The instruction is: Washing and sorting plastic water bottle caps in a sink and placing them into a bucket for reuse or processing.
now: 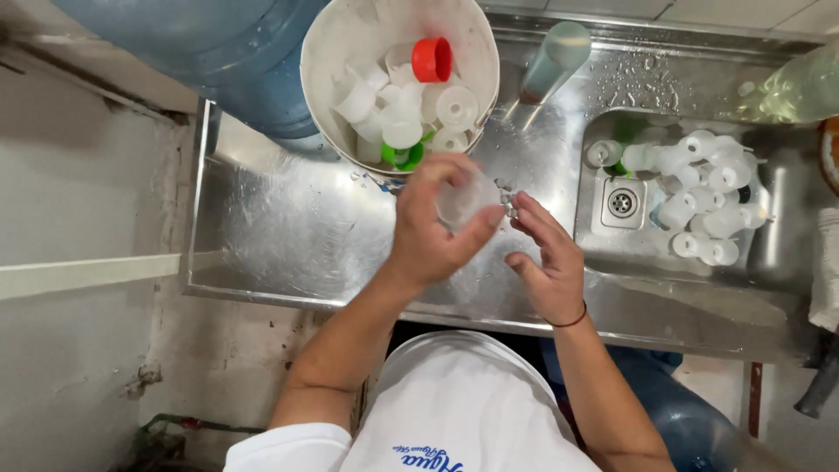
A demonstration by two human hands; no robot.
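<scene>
My left hand [433, 227] grips a clear plastic cap [465, 197] over the wet steel counter [280, 227], just below a white bucket [319, 79]. My right hand [546, 258] is beside it, fingers spread, fingertips close to the cap's edge with small water drops between them. The bucket holds several white caps [402, 114], one red cap [432, 59] and a green one [404, 157].
A sink basin [769, 236] to the right holds several more white caps [708, 188] near the drain [620, 203]. A large blue water jug [218, 52] stands at the back left, a teal bottle [554, 57] behind the sink, another blue jug [682, 419] under the counter.
</scene>
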